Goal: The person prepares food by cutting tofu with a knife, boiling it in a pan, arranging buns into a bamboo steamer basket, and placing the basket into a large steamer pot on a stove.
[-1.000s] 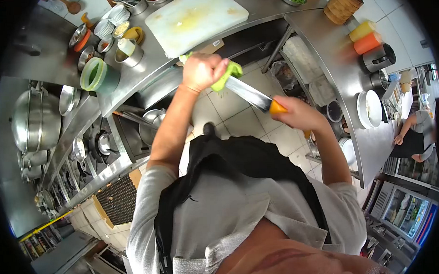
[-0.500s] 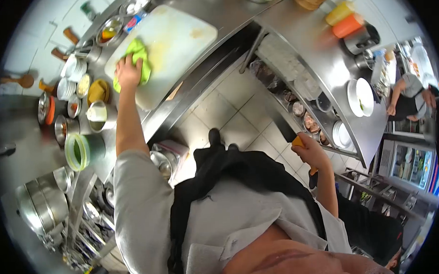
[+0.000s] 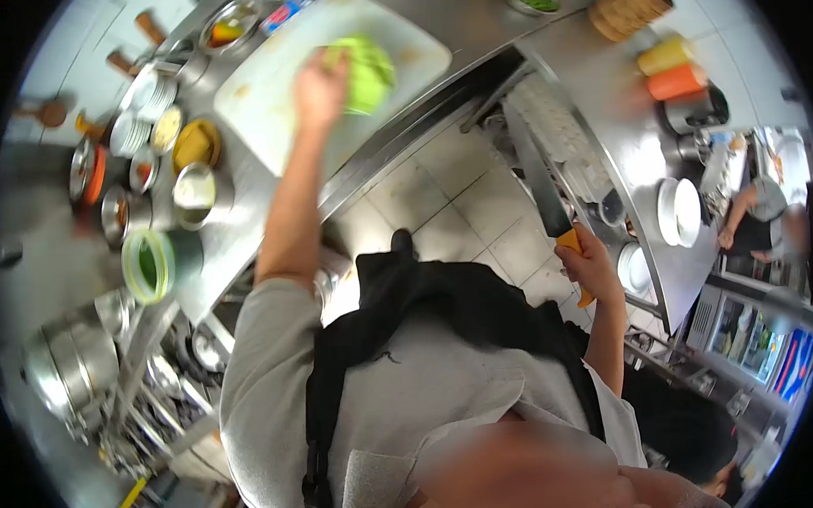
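Note:
My left hand is closed on a bright green cloth, which lies against a white cutting board on the steel counter. Hand and cloth are slightly blurred. In my right hand is a knife, gripped by its yellow-orange handle. Its wide blade points up and away from me, over the gap between the counter and the shelf unit on the right.
Left of the board stand a pot of white food, a yellow bowl and a green-rimmed tub. White plates sit on the right counter, near orange and yellow bottles. Another person stands at far right.
My left hand has moved the green cloth to the right across the board. My right hand has raised the knife, and its blade now shows more plainly. The whole view has shifted a little.

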### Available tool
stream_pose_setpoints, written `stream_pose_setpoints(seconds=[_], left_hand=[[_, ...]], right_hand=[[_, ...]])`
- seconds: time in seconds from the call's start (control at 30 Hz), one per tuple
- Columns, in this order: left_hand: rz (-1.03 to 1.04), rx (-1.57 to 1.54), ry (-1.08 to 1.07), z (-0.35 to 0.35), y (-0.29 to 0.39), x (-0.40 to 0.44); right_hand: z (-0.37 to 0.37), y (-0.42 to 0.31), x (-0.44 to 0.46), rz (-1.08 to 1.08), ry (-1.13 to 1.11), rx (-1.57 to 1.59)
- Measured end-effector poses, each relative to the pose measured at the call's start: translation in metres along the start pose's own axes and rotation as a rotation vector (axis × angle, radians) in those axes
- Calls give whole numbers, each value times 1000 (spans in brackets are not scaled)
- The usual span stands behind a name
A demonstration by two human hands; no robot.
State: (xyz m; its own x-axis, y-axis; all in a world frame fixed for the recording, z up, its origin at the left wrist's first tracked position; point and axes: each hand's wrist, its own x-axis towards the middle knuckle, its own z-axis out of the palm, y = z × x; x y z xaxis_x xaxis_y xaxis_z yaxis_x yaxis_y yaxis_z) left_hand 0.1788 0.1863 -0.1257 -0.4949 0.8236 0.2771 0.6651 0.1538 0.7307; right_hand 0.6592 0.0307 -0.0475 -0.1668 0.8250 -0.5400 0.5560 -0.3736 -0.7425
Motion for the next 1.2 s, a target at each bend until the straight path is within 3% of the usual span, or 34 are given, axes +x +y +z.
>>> stream_pose_setpoints(seconds=[0.07,0.13,0.17,0.3,0.33,0.37,0.43,0.5,0.53,0.57,0.63,0.7,0.77,0.83,0.87,0.97,1.03,1.07,1.1,1.17,1.2], left_hand=[[92,-2,-89,-10,-47,60],[237,574,22,16,-91,77],[260,555,23,29,-95,82],[74,210,-226,62,-62,77],[145,45,-300,70,-37,60],[215,-117,-374,78,-11,33],[430,-321,-361,78,57,-22],[822,-279,-297,82,98,-59],[903,-341,-96,76,124,-78],[884,-331,-83,80,134,-85],[1078,-401,-139,79,136,-92],[1042,-260,-166,59,125,-78],[1007,-129,-206,41,113,-63],[1047,-160,60,30,96,-40],[989,-34,120,18,80,-23],[630,247,252,-27,22,23],[244,416,175,-44,-13,34],[217,588,177,-34,-42,35],[19,661,-84,-33,-53,25],[96,673,50,-22,-63,-6],[53,660,32,-32,-42,-17]], right_hand=[[-5,2,-6,1,46,2],[-7,6,-12,20,106,-25],[-7,5,-14,38,114,-68],[-7,-1,-12,54,136,-50],[-8,5,-1,43,146,-51],[-8,17,14,-55,196,-251],[-8,5,34,-150,251,-452],[4,-46,51,-275,186,-663],[8,-62,61,-280,173,-672],[11,-78,71,-249,116,-680],[19,-97,77,-230,18,-704],[25,-118,85,-371,-54,-620],[33,-131,91,-366,-118,-578],[36,-147,99,-477,-203,-595],[32,-153,102,-492,-233,-602],[14,-164,117,-558,-321,-608],[3,-172,138,-528,-254,-661],[2,-170,159,-605,-160,-701],[8,-170,175,-626,-223,-727],[25,-201,216,-819,-65,-727],[41,-219,231,-799,-51,-794]])
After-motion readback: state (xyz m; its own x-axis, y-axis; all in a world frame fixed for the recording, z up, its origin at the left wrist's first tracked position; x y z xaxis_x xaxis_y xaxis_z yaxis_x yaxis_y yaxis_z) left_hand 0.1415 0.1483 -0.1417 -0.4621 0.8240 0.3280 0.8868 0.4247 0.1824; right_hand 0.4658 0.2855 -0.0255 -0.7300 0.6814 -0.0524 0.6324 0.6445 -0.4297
